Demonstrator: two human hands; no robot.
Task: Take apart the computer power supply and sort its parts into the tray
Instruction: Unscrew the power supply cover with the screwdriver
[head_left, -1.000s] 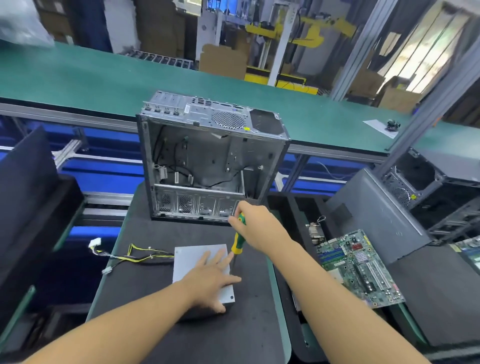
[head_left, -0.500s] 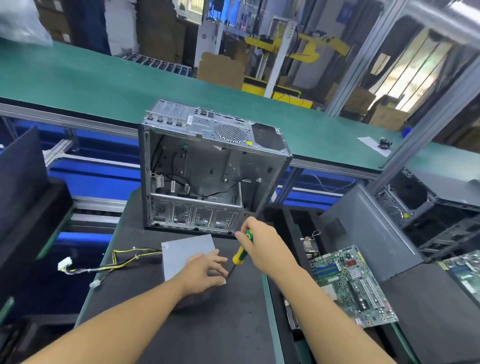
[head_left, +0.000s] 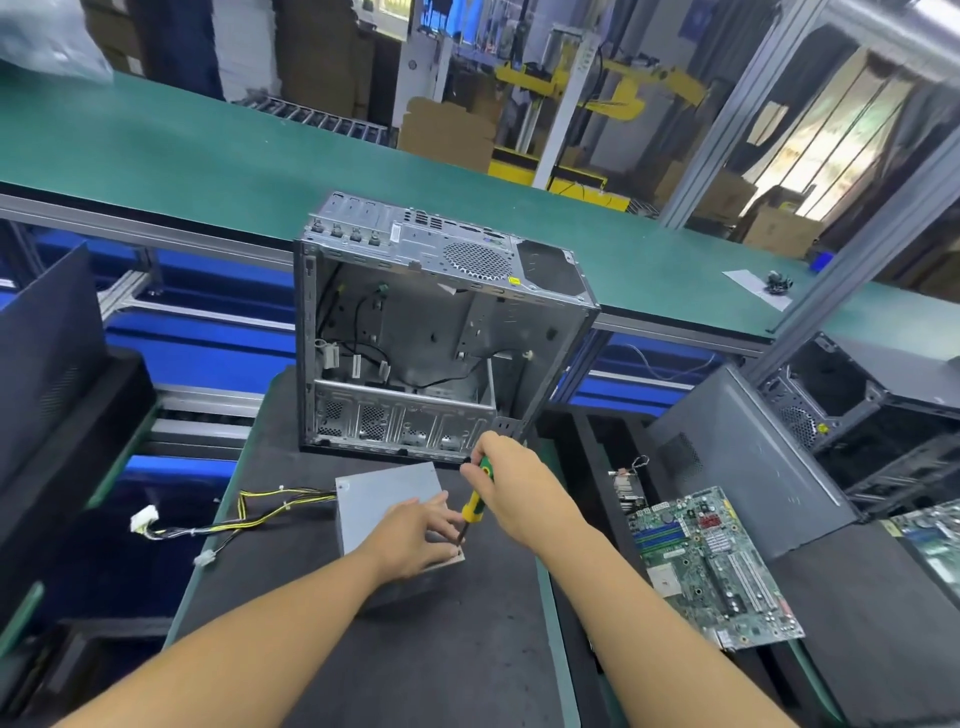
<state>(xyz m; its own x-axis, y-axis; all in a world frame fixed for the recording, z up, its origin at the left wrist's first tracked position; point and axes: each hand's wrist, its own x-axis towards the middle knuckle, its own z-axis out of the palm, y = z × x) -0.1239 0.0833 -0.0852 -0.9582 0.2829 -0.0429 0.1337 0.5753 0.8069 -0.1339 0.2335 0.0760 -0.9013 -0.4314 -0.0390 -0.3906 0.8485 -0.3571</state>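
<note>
A grey metal power supply (head_left: 384, 499) lies flat on the dark work mat (head_left: 415, 649), its yellow and black cable bundle (head_left: 239, 519) trailing left to white plugs. My left hand (head_left: 415, 535) rests on the box's near right part, fingers spread toward the corner. My right hand (head_left: 511, 488) grips a green and yellow screwdriver (head_left: 474, 501), held nearly upright, with its tip down at the box's near right corner beside my left fingers.
An empty open computer case (head_left: 441, 332) stands just behind the power supply. To the right, a green motherboard (head_left: 711, 561) lies in a black tray, with a grey side panel (head_left: 748, 457) and more cases beyond. A green conveyor (head_left: 208, 166) runs across the back.
My right hand has tilted the screwdriver upright and brought its tip down onto the box's near right corner. My left hand has slid toward that corner. The view has shifted slightly.
</note>
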